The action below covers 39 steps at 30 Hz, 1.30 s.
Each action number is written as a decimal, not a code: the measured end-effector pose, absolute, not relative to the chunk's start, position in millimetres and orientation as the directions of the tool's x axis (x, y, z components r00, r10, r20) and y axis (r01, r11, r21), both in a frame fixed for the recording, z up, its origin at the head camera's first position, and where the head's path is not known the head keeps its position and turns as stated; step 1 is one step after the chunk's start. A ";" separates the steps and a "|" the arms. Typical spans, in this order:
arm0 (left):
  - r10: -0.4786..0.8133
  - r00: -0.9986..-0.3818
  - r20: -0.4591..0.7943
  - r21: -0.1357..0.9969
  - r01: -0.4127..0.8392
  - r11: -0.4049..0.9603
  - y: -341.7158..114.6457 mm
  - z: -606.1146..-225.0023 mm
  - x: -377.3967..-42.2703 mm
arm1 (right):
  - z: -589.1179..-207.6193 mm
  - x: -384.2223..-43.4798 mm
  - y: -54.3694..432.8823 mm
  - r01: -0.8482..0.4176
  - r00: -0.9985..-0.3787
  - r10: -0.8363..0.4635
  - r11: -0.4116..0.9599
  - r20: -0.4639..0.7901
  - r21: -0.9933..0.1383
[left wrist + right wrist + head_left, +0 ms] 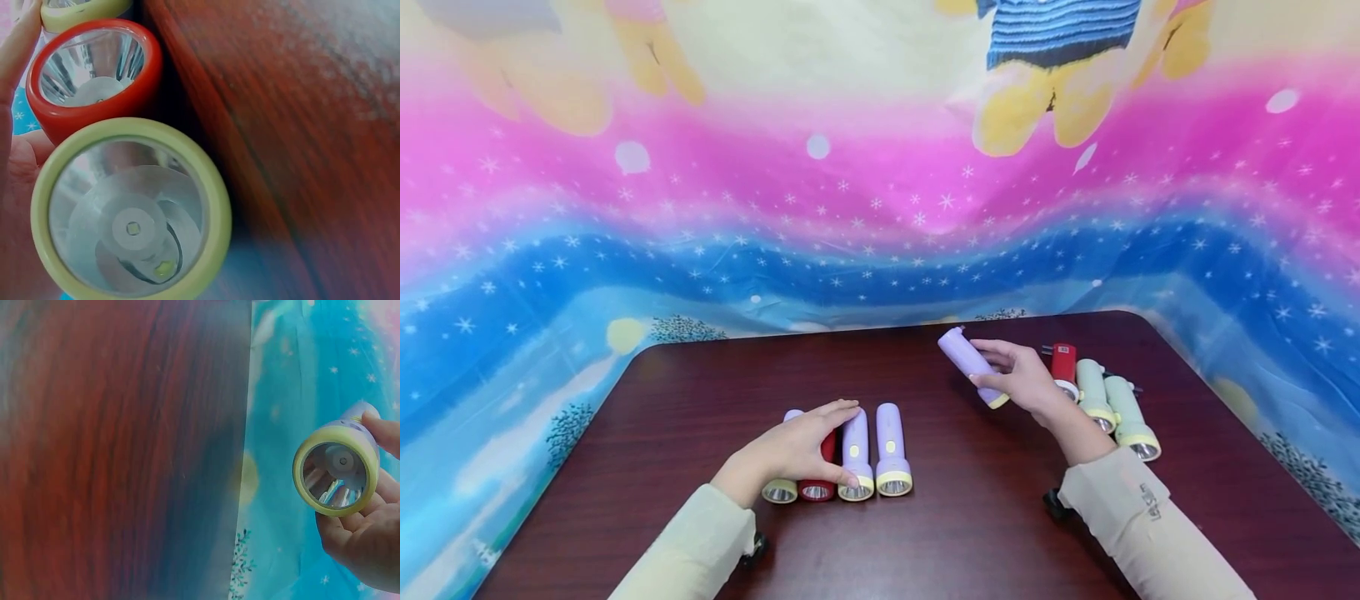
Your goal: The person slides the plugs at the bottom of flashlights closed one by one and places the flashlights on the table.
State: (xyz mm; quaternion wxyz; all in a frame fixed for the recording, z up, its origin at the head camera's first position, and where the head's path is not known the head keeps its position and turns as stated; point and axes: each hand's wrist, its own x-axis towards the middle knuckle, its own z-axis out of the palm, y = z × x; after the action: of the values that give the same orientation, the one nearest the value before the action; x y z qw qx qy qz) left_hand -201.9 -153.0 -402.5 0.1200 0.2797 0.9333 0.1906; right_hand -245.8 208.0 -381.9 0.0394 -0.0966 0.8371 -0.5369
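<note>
In the head view, my right hand (1018, 379) holds a purple flashlight (967, 357) tilted above the table, thumb on one side and fingers on the other. Its yellow-rimmed lens (337, 472) faces the right wrist camera. My left hand (797, 442) reaches over a row of flashlights lying lens toward me. Its thumb and fingertips span the third one, a purple flashlight (855, 450), from lens rim to tail. Beneath that hand are a red flashlight (100, 75) and a yellow-rimmed flashlight (131, 206), both partly hidden. Another purple flashlight (891, 450) ends the row at the right.
On the right side of the brown table (970, 533) lie a red flashlight (1063, 363) with prongs sticking out and two pale green flashlights (1093, 387) beside it. A colourful printed cloth (850, 200) hangs around the table's back and sides.
</note>
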 end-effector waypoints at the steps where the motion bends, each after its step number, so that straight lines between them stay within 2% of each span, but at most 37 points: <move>1: 0.568 -0.815 -0.118 0.423 0.476 0.771 -153.0 -402.6 -202.0 | -382.1 -245.2 206.6 -0.116 -0.979 -0.198 0.394 0.039 -0.912; 14: 0.577 -0.811 -0.100 0.452 0.480 0.752 -153.8 -403.4 -203.0 | -380.2 -239.0 185.8 -0.136 -0.981 -0.177 0.339 0.079 -0.931; 39: 0.598 -0.797 -0.088 0.474 0.495 0.728 -154.6 -402.6 -204.3 | -379.5 -220.6 154.6 -0.116 -0.982 -0.178 0.279 0.068 -0.953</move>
State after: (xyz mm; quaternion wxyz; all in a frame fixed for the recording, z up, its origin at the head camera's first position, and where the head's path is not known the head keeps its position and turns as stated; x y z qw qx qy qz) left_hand -204.3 -154.6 -402.6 0.1179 0.2963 0.9221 0.2190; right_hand -220.6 154.6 -379.5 0.0262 -0.0922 0.7991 -0.5935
